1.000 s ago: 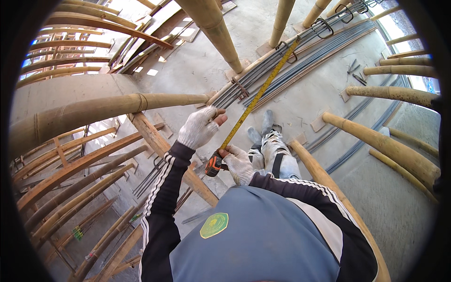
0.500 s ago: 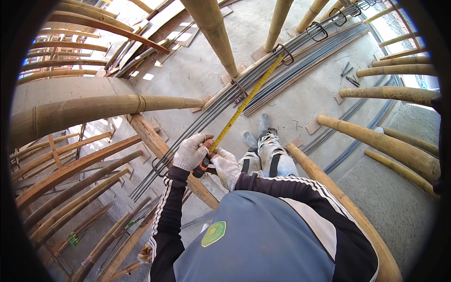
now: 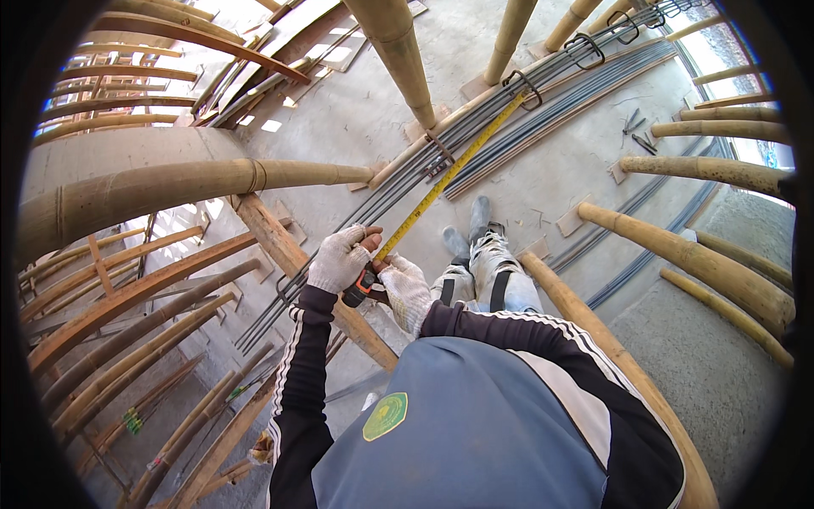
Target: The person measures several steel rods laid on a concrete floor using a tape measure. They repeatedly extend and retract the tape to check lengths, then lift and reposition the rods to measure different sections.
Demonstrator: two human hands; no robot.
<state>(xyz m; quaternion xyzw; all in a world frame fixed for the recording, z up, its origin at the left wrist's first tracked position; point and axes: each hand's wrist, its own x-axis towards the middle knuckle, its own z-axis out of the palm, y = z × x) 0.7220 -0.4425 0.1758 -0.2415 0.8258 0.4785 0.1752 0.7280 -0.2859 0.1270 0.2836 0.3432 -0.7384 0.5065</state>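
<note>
Concrete floor (image 3: 555, 161) below — left hand (image 3: 337, 260), right hand (image 3: 405, 293) at tape measure (image 3: 359, 288).

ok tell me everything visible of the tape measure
The orange and black tape measure has a plastic-looking case, partly hidden, and a long, flat yellow blade with dark markings. The blade extends toward the upper right, ending at a dark bent metal loop; whether it hooks on is unclear. The white-gloved right hand holds it near the case's mouth; the white-gloved left hand is close beside, contact unclear.
</note>
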